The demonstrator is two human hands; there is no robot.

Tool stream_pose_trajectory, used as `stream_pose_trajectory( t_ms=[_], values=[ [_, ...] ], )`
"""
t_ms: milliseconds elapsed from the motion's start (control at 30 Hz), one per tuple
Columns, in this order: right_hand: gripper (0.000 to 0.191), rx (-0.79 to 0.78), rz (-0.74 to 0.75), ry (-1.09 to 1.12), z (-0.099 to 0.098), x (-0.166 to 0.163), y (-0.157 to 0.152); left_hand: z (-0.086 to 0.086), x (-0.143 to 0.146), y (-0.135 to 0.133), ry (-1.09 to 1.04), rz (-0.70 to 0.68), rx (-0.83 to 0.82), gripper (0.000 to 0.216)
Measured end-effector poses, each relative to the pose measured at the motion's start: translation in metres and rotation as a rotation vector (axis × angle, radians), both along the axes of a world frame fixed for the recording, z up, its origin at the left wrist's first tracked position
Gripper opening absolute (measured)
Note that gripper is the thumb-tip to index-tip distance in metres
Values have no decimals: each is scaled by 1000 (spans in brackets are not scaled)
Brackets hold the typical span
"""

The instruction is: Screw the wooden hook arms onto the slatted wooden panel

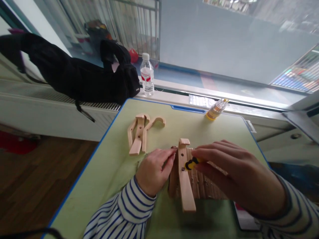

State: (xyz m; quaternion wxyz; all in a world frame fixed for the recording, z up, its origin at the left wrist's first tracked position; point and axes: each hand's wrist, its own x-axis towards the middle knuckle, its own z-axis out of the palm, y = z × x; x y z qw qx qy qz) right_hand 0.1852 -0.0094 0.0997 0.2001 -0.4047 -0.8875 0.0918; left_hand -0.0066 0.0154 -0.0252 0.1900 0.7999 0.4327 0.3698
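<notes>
My right hand is closed around a short yellow-and-black screwdriver. Its tip is down at a dark screw in the lower hole of a pale wooden hook. That hook lies over a brown, ridged board, and its upper hole shows as a dark spot. At the board's left edge is my left hand, with thumb and forefinger brought together beside the hook. What sits between those fingertips is too small to make out. The screwdriver's handle is mostly covered by my right hand.
Several more wooden hooks lie in a group at the table's left. A tilted bottle of amber liquid is at the far edge. On the sill stand a water bottle and a black bag. A phone-like slab is partly under my right arm.
</notes>
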Motion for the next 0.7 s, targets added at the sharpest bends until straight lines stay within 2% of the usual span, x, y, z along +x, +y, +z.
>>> stream_pose_trajectory(
  t_ms=[433,700],
  values=[
    [23,-26,-19,-2,-7,5,15,4,3,2,-51,-19,-23,17],
    [23,-26,-24,-27,-9,9,15,0,0,4,-60,-6,-65,22]
  ],
)
